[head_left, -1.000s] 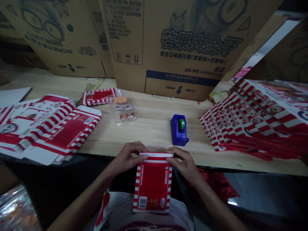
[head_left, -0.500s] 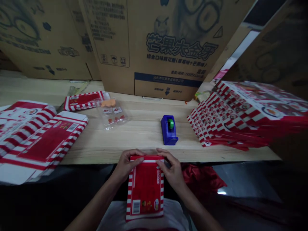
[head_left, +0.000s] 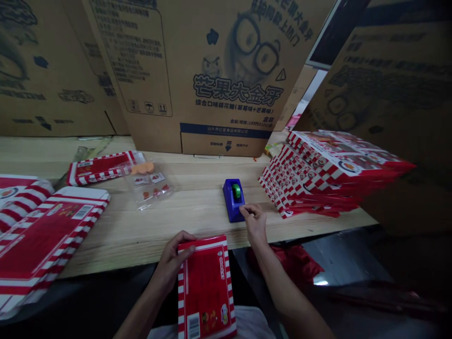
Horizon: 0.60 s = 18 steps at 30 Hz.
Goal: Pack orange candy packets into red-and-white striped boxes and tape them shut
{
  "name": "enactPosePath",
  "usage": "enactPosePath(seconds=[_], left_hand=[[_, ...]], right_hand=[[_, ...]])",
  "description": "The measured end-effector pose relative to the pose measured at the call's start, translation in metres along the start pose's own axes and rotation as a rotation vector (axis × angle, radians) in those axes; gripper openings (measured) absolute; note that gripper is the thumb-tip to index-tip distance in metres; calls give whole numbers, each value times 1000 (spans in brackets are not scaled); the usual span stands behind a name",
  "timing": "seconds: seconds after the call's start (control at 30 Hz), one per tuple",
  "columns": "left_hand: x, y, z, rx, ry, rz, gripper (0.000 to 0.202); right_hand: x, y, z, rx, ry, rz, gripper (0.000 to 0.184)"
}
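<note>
One box (head_left: 205,285) is in the left fingers (head_left: 186,254), one dispenser (head_left: 230,201) at the right fingers (head_left: 250,208). One packet (head_left: 148,183) lies beyond both.

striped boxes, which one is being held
The box in the left hand; the others rest on the table, touched by neither hand.

Ahead of the left hand (head_left: 173,255), passable tabletop (head_left: 192,209) is found; the right hand (head_left: 256,223) is blocked leftward by the tape dispenser (head_left: 230,200), rightward by stacked cartons (head_left: 318,174).

A table (head_left: 197,221) bears cartons (head_left: 190,61), striped boxes (head_left: 296,183) and a tape dispenser (head_left: 232,207).
</note>
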State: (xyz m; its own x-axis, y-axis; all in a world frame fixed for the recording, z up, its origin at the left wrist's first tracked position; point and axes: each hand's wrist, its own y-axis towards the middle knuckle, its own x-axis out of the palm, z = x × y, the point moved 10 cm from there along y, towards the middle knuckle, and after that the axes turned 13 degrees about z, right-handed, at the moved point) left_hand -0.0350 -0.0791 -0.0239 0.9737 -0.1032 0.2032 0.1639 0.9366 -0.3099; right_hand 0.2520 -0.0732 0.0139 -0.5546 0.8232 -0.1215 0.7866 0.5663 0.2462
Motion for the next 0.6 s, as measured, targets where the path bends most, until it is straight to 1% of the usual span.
enactPosePath(seconds=[0.13,0.23,0.3,0.4,0.47,0.53,0.6], left_hand=[[-5,-2,-2,4,-29,42,22],[-6,-2,-2,17,-57,63,24],[-3,-2,-5,-6,-67,58,26],[2,-4,-9,-42,-74,34,27],[5,-5,-9,-47,-82,23,27],[7,-6,-8,-49,-89,13,27],[11,-7,-6,-42,-94,1,26]], right_hand=[[-16,-22,3,63,105,67,29],[-25,-40,14,110,156,66,28],[-26,-47,24,117,133,58,26],[-24,-49,38,112,97,53,26],[-22,-47,42,104,80,38,27],[-23,-45,41,101,68,-3,28],[-26,-43,33,107,64,-67,30]])
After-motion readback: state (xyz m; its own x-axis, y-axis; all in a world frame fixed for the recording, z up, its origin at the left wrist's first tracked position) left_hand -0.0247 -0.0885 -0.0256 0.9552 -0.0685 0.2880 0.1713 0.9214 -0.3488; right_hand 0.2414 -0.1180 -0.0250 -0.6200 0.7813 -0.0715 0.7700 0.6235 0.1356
